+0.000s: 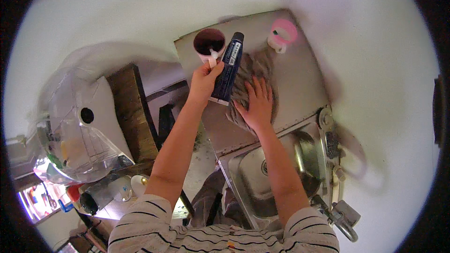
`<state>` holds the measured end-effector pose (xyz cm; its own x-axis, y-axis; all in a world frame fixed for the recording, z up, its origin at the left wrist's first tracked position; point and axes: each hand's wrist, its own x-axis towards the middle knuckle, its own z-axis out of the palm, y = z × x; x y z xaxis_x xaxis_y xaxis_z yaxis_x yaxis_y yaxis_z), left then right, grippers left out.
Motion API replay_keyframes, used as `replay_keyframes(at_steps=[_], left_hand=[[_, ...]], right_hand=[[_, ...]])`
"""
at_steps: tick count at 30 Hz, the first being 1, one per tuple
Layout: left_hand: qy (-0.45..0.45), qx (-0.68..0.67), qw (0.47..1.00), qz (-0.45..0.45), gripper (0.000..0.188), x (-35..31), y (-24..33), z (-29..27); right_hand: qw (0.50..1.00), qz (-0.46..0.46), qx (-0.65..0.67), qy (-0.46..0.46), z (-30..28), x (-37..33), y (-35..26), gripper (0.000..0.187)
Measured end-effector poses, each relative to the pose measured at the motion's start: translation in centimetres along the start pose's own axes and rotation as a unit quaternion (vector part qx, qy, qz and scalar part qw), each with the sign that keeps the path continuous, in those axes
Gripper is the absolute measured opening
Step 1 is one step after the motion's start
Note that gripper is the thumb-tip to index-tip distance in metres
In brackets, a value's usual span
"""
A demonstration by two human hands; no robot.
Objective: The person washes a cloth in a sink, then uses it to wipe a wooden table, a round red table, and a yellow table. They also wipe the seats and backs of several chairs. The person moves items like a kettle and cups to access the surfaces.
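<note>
My left hand [205,80] is closed around a dark blue squeeze tube [226,77] with a black cap and a pale label, its cap end pointing away from me. The same hand meets the handle of a pink mug [209,42] with a dark interior; whether the mug also rests on the counter I cannot tell. A small white piece shows at the mug's near rim. My right hand [259,103] lies flat with spread fingers on a crumpled grey-brown cloth [260,65], which covers part of the metal counter [297,82].
A pink-rimmed white cup [284,32] stands at the counter's far right corner. Nearer me is a steel sink [248,168], with a tap [344,227] at its right. White walls border the counter. On the left, a plastic-covered white appliance [101,117] stands beside a wooden board [129,112].
</note>
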<state>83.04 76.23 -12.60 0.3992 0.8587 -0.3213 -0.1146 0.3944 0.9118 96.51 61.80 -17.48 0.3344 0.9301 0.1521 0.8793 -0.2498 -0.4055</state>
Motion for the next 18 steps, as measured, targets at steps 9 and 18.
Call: replay_keyframes(at_steps=[9,18], left_hand=[[0.006,0.255,0.963,0.090,0.033,1.6,-4.1,2.9],[0.060,0.258,0.962,0.062,0.048,2.7,-5.6,1.2]], right_hand=[[0.972,0.189,-0.112,0.080,-3.4,1.7,10.5,0.076],[0.969,0.196,-0.127,0.077,-2.8,4.5,14.1,0.079]])
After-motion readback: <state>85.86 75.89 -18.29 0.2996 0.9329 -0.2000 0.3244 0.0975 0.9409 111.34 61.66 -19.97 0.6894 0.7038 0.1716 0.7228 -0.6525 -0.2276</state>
